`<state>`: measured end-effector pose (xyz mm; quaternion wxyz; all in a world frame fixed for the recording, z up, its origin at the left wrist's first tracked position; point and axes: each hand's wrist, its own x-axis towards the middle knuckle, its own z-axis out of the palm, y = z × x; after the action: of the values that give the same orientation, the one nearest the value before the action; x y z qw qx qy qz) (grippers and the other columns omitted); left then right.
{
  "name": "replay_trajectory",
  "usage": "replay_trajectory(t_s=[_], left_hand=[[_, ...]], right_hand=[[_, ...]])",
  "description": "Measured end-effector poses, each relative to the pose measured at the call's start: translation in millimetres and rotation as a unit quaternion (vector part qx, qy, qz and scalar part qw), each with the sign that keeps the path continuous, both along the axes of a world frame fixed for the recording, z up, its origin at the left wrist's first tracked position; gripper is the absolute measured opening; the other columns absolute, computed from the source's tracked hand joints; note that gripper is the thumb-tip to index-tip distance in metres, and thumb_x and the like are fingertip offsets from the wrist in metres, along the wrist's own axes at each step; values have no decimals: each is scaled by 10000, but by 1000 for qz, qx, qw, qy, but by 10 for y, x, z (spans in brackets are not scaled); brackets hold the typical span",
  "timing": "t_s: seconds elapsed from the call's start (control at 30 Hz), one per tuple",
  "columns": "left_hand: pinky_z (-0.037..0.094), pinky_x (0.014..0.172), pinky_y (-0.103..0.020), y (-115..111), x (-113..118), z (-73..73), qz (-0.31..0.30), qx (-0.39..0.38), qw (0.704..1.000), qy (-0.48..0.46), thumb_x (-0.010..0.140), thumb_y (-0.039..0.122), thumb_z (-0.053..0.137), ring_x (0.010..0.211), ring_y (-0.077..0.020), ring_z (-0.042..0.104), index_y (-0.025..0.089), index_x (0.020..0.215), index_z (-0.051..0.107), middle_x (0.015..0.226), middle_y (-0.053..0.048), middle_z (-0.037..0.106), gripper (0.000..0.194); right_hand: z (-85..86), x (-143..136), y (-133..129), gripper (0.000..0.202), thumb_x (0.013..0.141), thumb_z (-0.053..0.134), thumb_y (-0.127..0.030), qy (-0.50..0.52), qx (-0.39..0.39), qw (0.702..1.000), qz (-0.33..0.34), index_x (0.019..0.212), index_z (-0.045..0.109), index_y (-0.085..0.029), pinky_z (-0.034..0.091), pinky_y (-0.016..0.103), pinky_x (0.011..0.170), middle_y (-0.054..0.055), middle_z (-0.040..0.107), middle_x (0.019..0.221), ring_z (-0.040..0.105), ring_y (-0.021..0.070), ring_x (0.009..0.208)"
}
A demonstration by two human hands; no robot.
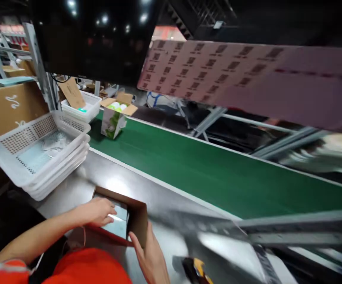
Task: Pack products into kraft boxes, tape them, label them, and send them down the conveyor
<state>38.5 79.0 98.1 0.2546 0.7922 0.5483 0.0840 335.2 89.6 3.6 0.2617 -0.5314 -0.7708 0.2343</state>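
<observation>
An open brown cardboard box (139,221) sits on the metal worktable in front of me. Inside it lies a pale blue, flat-topped item (118,225), which fills the left and middle of the box. My left hand (98,211) reaches over the box's near left side, thumb and fingers apart, fingertips at the top of the pale blue item. At the right end, my right hand (151,254) grips the box wall, thumb at the near corner and fingers along the outside. A black and yellow tool (197,270), its kind unclear, rests on the table to the right.
A green conveyor belt (183,165) runs behind the metal table (171,232). Stacked white plastic baskets (40,150) stand at left, with small packets in the top one. An open carton with green-and-white contents (113,120) stands on the belt. A metal bar (292,227) crosses at right.
</observation>
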Motion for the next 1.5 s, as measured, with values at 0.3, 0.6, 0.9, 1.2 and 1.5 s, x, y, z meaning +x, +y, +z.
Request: replay_trajectory(t_s=[0.3, 0.6, 0.9, 1.2, 1.5], left_hand=[[526, 1132, -542, -837, -179, -209, 139, -37, 989, 20, 752, 686, 852, 1293, -429, 602, 131, 1505, 599, 1453, -239, 615, 970], [308, 1274, -654, 53, -259, -606, -61, 146, 985, 61, 992, 610, 635, 1479, -459, 513, 207, 1321, 791, 1585, -224, 598, 543], [373, 1266, -698, -64, -761, -1421, 17, 223, 975, 0, 1079, 456, 434, 1472, -389, 594, 468, 1632, 512, 1551, -38, 676, 559], [383, 1271, -662, 62, -670, -1462, 11, 133, 989, -68, 1092, 380, 413, 1699, -399, 150, 320, 1434, 755, 1709, -80, 499, 488], [52, 1385, -594, 262, -133, -1122, -79, 95, 987, -100, 1051, 175, 439, 1672, -263, 295, 267, 1619, 547, 1765, -84, 402, 585]], right_hand=[[-25, -108, -197, 772, 769, 862, -499, -108, -41, 985, 130, 1481, 682, -261, 619, 506, 1056, 162, 648, 1551, 659, 430, 1372], [184, -502, 407, 348, 739, 921, -490, -142, -106, 971, 157, 713, 725, -203, 531, 325, 735, 34, 703, 743, 661, 231, 764], [-336, 347, 80, 373, 985, 588, -367, 17, 77, 975, -207, 1321, 655, -220, 467, 554, 1175, 159, 679, 1373, 580, 340, 1340], [-318, 1967, 11, 130, 718, 694, -220, -92, -153, 905, -386, 736, 565, -231, 554, 486, 777, 118, 685, 740, 749, 352, 891], [279, 1708, 276, 397, 824, 624, -466, -27, -58, 984, -168, 1173, 648, -279, 634, 547, 838, 145, 792, 1058, 793, 373, 953]])
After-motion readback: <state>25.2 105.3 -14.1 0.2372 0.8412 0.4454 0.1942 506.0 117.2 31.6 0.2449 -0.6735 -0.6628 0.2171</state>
